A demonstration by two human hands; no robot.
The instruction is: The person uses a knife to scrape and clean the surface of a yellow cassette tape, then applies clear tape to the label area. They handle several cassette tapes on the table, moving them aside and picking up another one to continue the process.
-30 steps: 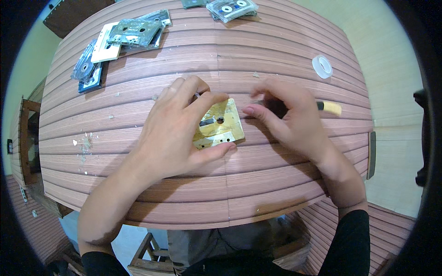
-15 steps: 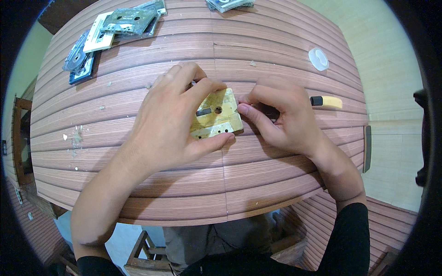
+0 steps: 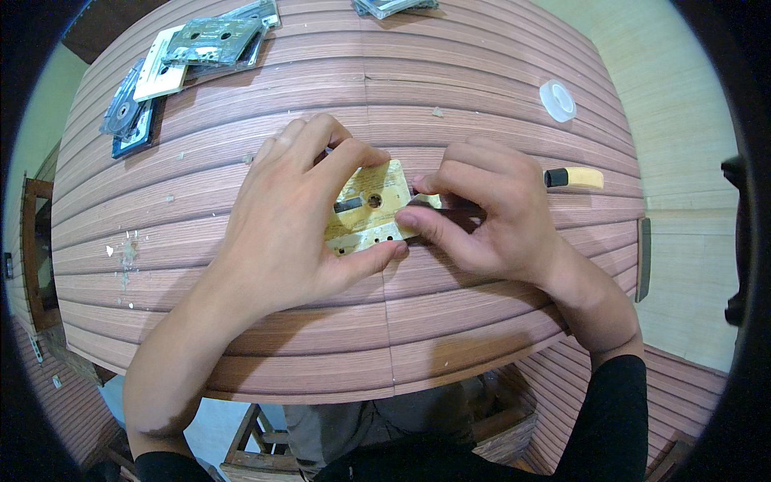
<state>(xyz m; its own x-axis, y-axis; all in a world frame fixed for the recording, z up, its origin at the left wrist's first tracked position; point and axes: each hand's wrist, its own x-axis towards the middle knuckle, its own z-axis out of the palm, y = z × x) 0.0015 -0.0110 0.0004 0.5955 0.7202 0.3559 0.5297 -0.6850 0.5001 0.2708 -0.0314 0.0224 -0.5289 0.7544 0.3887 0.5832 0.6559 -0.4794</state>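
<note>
A yellowed cassette tape (image 3: 375, 217) lies on the table in front of me, its face worn and blotchy. My left hand (image 3: 293, 205) spans it, with fingers on the far edge and thumb on the near edge. At the cassette's right end my right hand (image 3: 490, 209) is closed in a pinch. A small pale yellow flap (image 3: 430, 200), apparently the label's lifted edge, shows between its thumb and forefinger. Just beyond the right knuckles lies a tool with a yellow handle and a black collar (image 3: 574, 178); my hand hides its other end.
Several cassettes (image 3: 213, 42) are heaped at the far left, and more cassettes (image 3: 393, 6) sit at the far edge. A clear tape roll (image 3: 558, 100) rests at the far right. Small pale scraps (image 3: 128, 253) are scattered at the left of the wood-patterned table (image 3: 313, 337).
My right thumb has moved left and down onto the cassette's right edge. A pale yellow flap now shows between thumb and forefinger. My left hand keeps its hold.
</note>
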